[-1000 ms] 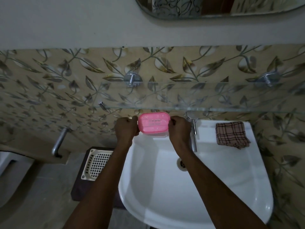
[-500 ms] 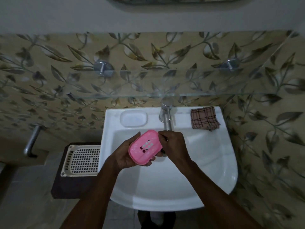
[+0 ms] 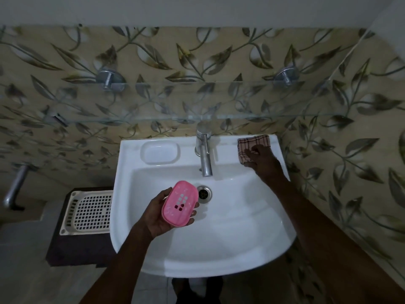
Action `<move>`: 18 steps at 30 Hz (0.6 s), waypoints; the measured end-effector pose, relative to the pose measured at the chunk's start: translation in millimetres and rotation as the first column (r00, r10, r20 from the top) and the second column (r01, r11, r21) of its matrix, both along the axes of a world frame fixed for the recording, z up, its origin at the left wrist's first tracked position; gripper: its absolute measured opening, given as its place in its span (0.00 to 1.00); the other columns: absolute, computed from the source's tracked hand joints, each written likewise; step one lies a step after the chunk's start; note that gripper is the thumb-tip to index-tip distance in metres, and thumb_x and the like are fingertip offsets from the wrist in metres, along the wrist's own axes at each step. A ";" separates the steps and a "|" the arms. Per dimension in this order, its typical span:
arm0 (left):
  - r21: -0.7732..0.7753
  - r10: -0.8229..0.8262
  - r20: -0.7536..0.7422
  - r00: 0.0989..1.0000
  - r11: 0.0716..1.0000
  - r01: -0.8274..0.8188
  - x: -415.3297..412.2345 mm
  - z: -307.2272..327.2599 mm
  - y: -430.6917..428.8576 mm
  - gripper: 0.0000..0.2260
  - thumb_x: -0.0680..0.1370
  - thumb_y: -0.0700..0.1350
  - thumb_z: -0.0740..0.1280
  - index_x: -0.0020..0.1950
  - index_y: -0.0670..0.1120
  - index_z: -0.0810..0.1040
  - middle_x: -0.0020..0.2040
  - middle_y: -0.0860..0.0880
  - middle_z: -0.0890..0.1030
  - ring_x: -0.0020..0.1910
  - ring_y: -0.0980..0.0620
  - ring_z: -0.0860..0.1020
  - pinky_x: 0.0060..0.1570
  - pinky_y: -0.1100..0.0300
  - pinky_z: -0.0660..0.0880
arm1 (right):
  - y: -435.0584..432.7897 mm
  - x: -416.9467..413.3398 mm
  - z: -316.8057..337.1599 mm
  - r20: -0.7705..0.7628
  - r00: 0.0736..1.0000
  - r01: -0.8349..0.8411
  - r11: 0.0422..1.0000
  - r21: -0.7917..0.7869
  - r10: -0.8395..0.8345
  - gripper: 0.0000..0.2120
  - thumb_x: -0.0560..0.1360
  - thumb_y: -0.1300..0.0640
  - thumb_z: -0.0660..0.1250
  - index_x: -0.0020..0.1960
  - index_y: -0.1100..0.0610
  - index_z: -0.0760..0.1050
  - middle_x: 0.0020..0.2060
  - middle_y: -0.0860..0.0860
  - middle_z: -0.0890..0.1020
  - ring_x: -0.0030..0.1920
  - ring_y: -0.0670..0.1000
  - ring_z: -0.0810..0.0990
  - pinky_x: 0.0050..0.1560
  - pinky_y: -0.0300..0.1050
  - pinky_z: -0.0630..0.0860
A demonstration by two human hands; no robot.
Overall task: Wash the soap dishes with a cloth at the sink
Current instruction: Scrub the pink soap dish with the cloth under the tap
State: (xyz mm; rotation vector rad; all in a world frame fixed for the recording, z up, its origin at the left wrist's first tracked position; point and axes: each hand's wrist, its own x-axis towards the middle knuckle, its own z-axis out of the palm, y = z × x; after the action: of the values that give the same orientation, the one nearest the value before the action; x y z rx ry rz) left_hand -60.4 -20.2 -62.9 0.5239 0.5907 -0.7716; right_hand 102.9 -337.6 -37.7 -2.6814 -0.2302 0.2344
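Note:
A pink soap dish (image 3: 180, 202) with small drain holes rests in my left hand (image 3: 161, 213), held over the white sink (image 3: 230, 238) just left of the drain (image 3: 204, 193). My right hand (image 3: 262, 157) lies on the checked brown cloth (image 3: 252, 142) at the sink's back right corner, fingers spread over it; whether the cloth is gripped is unclear. The chrome tap (image 3: 205, 154) stands at the back centre, with no water running.
A glass shelf (image 3: 197, 116) juts out from the leaf-patterned wall above the tap. A moulded soap recess (image 3: 160, 151) sits at the sink's back left. A cream perforated tray (image 3: 89, 210) lies on a dark stand left of the sink.
My right hand let go of the pink soap dish and moved to the cloth at the back right. The left hand now holds the dish alone, lower over the basin.

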 end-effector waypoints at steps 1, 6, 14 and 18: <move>0.001 -0.015 -0.003 1.000 1.000 0.015 -1.6 0.6 -1.6 0.30 0.78 0.58 0.60 0.67 0.35 0.77 0.65 0.33 0.77 0.55 0.35 0.80 0.59 0.41 0.75 | -3.2 3.8 0.5 0.035 0.998 -0.053 0.998 -0.019 0.054 0.23 0.74 0.57 0.72 0.67 0.59 0.75 0.66 0.59 0.74 0.67 0.60 0.71 0.65 0.44 0.68; -0.003 -0.027 -0.009 1.000 1.000 0.027 -5.0 2.8 -4.7 0.30 0.78 0.59 0.60 0.68 0.35 0.76 0.66 0.33 0.76 0.55 0.35 0.79 0.57 0.41 0.77 | -18.5 28.3 20.7 0.027 0.980 -0.196 0.979 0.056 0.195 0.13 0.70 0.58 0.75 0.51 0.65 0.83 0.50 0.63 0.83 0.54 0.61 0.80 0.57 0.50 0.73; -0.015 0.024 -0.007 1.000 1.000 -0.024 -4.9 4.3 -9.6 0.31 0.77 0.58 0.62 0.67 0.34 0.76 0.63 0.32 0.78 0.53 0.35 0.81 0.58 0.39 0.76 | -8.5 18.2 11.5 0.102 0.947 -0.256 0.910 -0.326 0.303 0.15 0.77 0.52 0.66 0.61 0.55 0.79 0.62 0.54 0.77 0.64 0.55 0.74 0.53 0.48 0.75; 0.004 0.082 0.006 0.997 0.997 -0.082 -6.3 8.2 -7.8 0.35 0.76 0.63 0.62 0.67 0.35 0.76 0.63 0.33 0.79 0.52 0.35 0.82 0.54 0.40 0.80 | -7.1 7.4 15.7 0.161 0.982 -0.103 0.995 0.009 0.100 0.12 0.77 0.60 0.67 0.59 0.60 0.81 0.58 0.56 0.81 0.59 0.55 0.78 0.57 0.43 0.73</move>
State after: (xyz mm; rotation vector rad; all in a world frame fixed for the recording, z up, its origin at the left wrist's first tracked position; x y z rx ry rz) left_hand -66.7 -28.0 -54.7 0.5025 0.6050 -0.6914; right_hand 110.3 -344.7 -22.0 -2.6761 -0.4167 0.0470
